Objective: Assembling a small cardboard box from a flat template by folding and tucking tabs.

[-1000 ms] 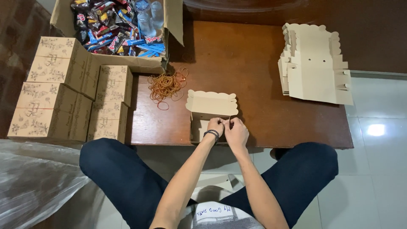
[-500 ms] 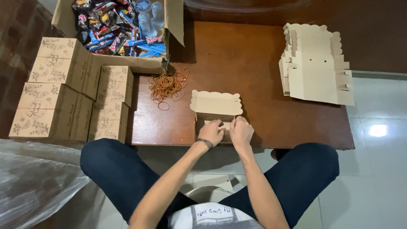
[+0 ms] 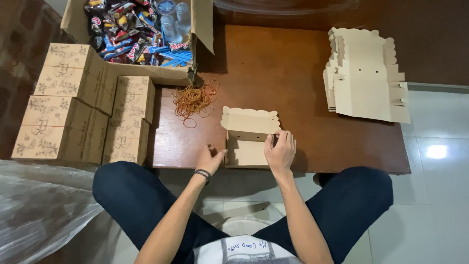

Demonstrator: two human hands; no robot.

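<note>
Dark brown wood fills the middle of the frame, a low bench (image 3: 303, 73) set between pale floor tiles (image 3: 435, 195) at right and clear plastic sheeting (image 3: 39, 210) at lower left. Seated at its near edge, a person in dark trousers works on a small tan cardboard box (image 3: 249, 137) lying just below the centre of the frame, its scalloped lid standing open toward the top. The right hand (image 3: 280, 150) rests on the box's right side, its fingers (image 3: 273, 142) pressed together along the edge and curled onto the cardboard. The left hand (image 3: 210, 159), a dark band at the wrist, sits just to the left of the box with its fingers loosely spread and the thumb reaching to the box's left wall, holding nothing. A loose heap of orange rubber bands (image 3: 195, 98) lies on the wood above and to the left of the box. A stack of flat, unfolded box blanks (image 3: 366, 78) sits at upper right. Finished printed boxes (image 3: 83, 117) are piled at left, and a large open carton of wrapped snacks and clear cups (image 3: 141, 29) occupies the upper left.
</note>
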